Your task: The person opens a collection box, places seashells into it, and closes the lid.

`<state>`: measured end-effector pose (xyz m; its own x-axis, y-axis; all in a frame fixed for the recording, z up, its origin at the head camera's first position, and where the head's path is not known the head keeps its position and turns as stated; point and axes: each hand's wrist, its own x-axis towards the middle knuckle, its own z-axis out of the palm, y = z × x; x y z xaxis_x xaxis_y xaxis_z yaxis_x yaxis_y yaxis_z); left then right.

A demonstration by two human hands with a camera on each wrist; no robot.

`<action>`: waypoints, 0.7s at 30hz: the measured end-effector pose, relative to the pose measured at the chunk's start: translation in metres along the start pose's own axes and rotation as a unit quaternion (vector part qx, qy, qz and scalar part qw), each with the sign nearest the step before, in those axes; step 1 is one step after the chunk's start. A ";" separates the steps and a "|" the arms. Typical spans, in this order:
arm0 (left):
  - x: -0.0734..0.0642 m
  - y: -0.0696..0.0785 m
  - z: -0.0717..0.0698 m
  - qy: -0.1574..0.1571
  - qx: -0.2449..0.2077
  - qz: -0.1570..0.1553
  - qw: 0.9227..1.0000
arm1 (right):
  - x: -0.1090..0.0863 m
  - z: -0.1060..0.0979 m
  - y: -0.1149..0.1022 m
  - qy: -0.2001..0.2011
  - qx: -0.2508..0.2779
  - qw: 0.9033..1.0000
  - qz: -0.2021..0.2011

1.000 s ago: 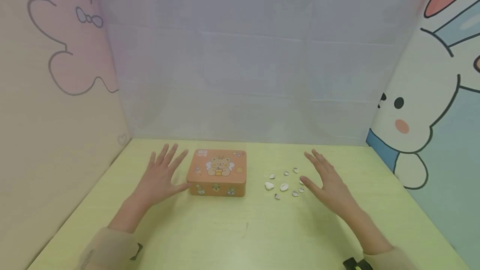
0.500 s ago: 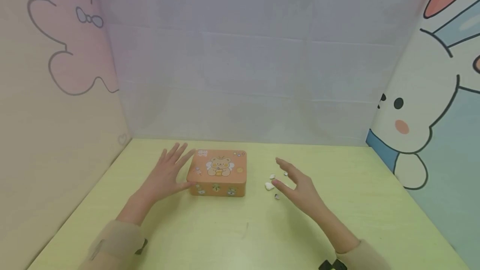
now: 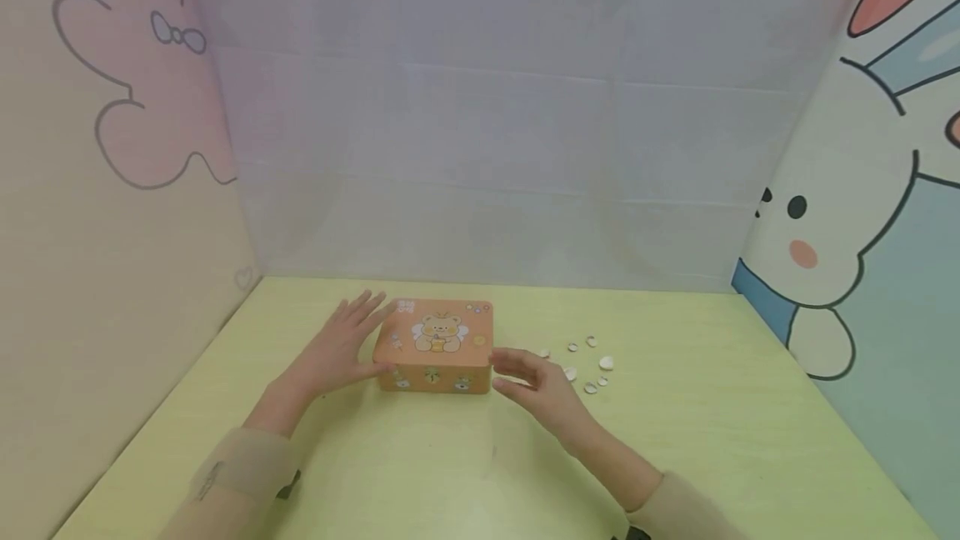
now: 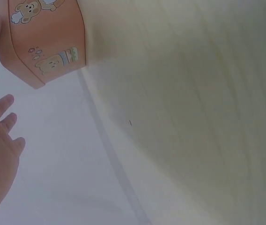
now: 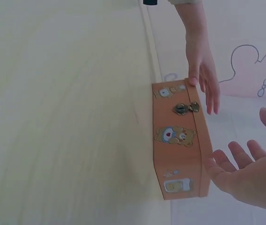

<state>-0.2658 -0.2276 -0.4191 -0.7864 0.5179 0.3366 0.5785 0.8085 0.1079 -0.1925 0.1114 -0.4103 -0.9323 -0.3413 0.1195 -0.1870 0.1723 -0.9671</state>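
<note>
An orange box [image 3: 450,336] with a cartoon bear on its closed lid stands on the table, a small metal clasp [image 5: 185,108] on its front. My left hand [image 3: 341,348] is at the box's left side, fingers spread along the lid edge and thumb at the front corner. At the right side is my right hand [image 3: 543,390], its fingertips right at the box's right edge and its fingers slightly bent. The left wrist view shows the box [image 4: 48,37] beside the left hand [image 4: 2,145]. In the right wrist view the right hand [image 5: 250,173] has its palm turned toward the box.
Several small white shell-like pieces [image 3: 606,363] lie scattered on the pale yellow table [image 3: 420,473] to the right of the box, some hidden behind the right hand. A pale wall [image 3: 487,148] closes off the back, with cartoon-printed panels [image 3: 817,273] at both sides.
My right hand has swept left across the white pieces to the box's right side. My left hand has edged right, closer to the box. The box has stayed in place.
</note>
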 end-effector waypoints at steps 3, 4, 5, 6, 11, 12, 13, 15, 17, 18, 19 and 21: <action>0.001 0.000 0.001 -0.009 -0.020 -0.001 1.000 | 0.000 0.012 0.004 -0.017 0.028 0.999 0.026; 0.002 0.000 0.001 -0.014 -0.030 -0.005 0.999 | 0.000 0.016 0.006 -0.023 0.041 0.998 0.034; 0.002 0.001 0.001 -0.019 -0.039 -0.008 0.999 | 0.000 0.020 0.007 -0.030 0.057 0.997 0.041; 0.002 0.001 0.001 -0.025 -0.052 -0.014 0.998 | 0.001 0.024 0.009 -0.039 0.075 0.995 0.047; 0.003 0.005 0.002 -0.057 -0.102 -0.051 0.992 | 0.005 0.042 0.014 -0.065 0.144 0.984 0.079; 0.003 0.005 0.002 -0.062 -0.109 -0.058 0.990 | 0.006 0.044 0.015 -0.068 0.150 0.983 0.084; 0.003 0.005 0.002 -0.065 -0.112 -0.065 0.989 | 0.007 0.047 0.016 -0.068 0.153 0.982 0.089; 0.002 0.005 0.003 -0.067 -0.118 -0.070 0.988 | 0.009 0.053 0.018 -0.071 0.164 0.979 0.101; 0.002 0.005 0.004 -0.070 -0.117 -0.074 0.988 | 0.011 0.057 0.020 -0.072 0.170 0.976 0.112; 0.002 0.005 0.004 -0.070 -0.120 -0.076 0.987 | 0.012 0.059 0.021 -0.073 0.175 0.975 0.118; 0.002 0.005 0.004 -0.072 -0.122 -0.078 0.987 | 0.013 0.061 0.023 -0.073 0.181 0.973 0.122; 0.002 0.005 0.004 -0.077 -0.131 -0.084 0.985 | 0.015 0.065 0.025 -0.074 0.191 0.970 0.132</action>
<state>-0.2655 -0.2210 -0.4219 -0.8873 0.4363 0.1498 0.4583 0.7968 0.3938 -0.1908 0.0507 -0.4476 -0.8724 -0.4651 -0.1502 0.2072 -0.0735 -0.9755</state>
